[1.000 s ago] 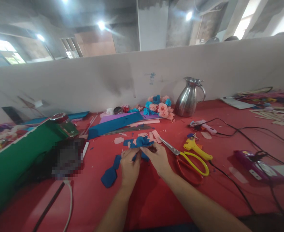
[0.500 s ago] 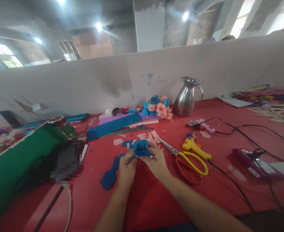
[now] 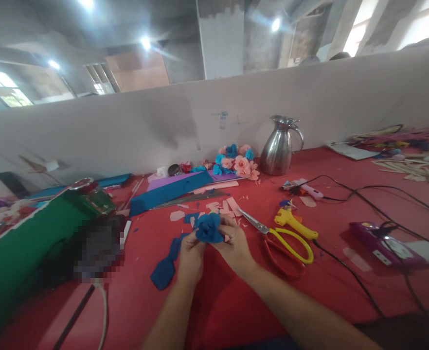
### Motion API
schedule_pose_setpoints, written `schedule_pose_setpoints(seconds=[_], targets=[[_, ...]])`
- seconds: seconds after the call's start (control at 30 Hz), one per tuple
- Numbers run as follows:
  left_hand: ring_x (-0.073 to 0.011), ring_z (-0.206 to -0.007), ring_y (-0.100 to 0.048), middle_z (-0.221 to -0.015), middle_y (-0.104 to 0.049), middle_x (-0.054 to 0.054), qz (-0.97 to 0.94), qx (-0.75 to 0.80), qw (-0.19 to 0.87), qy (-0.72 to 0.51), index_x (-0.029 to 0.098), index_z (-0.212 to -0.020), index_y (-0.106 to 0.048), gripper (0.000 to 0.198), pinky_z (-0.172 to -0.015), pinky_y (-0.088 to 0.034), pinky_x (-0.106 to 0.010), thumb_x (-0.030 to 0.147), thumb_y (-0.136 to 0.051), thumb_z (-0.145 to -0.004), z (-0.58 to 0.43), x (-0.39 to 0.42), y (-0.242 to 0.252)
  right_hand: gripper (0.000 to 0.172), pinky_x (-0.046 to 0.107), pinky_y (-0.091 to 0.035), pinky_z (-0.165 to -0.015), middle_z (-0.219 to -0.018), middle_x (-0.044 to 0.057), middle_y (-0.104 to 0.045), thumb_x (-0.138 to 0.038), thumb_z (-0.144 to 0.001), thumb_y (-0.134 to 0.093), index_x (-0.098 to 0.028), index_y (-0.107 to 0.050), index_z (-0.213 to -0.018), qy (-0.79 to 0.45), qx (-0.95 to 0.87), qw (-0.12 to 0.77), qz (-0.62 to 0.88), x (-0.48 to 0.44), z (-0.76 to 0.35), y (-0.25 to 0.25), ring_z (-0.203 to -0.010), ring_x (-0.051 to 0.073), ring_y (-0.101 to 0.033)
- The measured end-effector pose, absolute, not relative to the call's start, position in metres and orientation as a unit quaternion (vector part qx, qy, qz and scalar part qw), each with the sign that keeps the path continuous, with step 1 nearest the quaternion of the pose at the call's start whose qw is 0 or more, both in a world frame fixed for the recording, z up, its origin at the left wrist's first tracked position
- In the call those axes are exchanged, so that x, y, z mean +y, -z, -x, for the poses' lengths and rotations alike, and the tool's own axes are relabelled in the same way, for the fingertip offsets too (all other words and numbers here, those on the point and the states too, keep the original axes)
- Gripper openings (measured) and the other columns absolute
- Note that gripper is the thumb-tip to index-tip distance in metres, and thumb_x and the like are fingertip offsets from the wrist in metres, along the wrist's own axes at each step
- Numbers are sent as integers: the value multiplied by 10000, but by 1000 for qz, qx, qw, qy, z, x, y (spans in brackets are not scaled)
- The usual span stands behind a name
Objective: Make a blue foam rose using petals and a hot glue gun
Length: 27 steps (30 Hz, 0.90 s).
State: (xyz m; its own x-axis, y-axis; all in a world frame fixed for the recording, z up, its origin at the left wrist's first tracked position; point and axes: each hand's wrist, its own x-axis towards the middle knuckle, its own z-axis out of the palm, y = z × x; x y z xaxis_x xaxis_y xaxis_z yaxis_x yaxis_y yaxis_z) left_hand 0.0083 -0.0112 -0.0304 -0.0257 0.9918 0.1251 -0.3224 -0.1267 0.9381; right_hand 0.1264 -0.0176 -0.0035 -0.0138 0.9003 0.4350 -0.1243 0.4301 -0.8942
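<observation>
Both hands meet over the red table (image 3: 236, 301) around a rolled blue foam flower (image 3: 207, 228). My left hand (image 3: 190, 256) pinches the flower's lower left side, fingers closed. My right hand (image 3: 235, 245) grips it from the right, fingers curled round its base. A loose tail of the same blue foam strip (image 3: 165, 269) trails down to the left onto the table. Pink and blue scraps (image 3: 222, 206) lie just beyond the hands.
Yellow-handled scissors (image 3: 285, 237) lie right of my hands, over red-handled ones. A yellow glue gun (image 3: 291, 219), a white glue gun (image 3: 304, 187), black cables (image 3: 364, 194), a steel jug (image 3: 279, 151), finished paper flowers (image 3: 236, 163), blue and purple foam sheets (image 3: 170, 189) and a green roll (image 3: 25, 238) surround them.
The blue strip, loose between my hands a second ago, is now wound into a tighter flower bud and lifted slightly. The camera has drifted a little.
</observation>
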Motion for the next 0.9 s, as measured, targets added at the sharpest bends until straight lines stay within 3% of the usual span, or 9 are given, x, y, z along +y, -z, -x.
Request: schedule_pose_setpoints(seconds=[0.23, 0.47, 0.73, 0.9], targets=[[-168, -663, -617, -601, -681, -6, -416, 366, 551, -624, 177, -640, -720, 100, -695, -509, -305, 236, -789, -598, -9, -10, 29, 117, 288, -479, -735, -960, 55, -629, -354, -789, -679, -271, -759, -806, -417, -575, 618, 337, -12, -125, 12, -913, 198, -583], [-151, -671, -585, -623, -665, -5, -425, 366, 558, -612, 169, -669, -719, 62, -662, -470, -263, 219, -751, -651, -6, -10, 30, 122, 270, -484, -704, -904, 50, -638, -339, -801, -665, -254, -747, -828, -404, -590, 617, 328, -11, -124, 12, -869, 186, -589], [-94, -548, -477, -537, -573, 38, -436, 356, 558, -610, 169, -511, -619, 179, -594, -415, -220, 169, -772, -604, -7, -12, 26, 135, 255, -478, -667, -815, 30, -605, -338, -778, -666, -225, -700, -713, -397, -581, 638, 313, -8, -125, 11, -776, 163, -578], [-146, -671, -552, -657, -641, 0, -468, 369, 551, -584, 180, -722, -716, 66, -668, -436, -252, 212, -743, -670, -3, -12, 31, 172, 271, -469, -679, -780, 26, -575, -354, -806, -633, -218, -679, -711, -406, -620, 610, 280, -6, -128, 7, -766, 168, -546]])
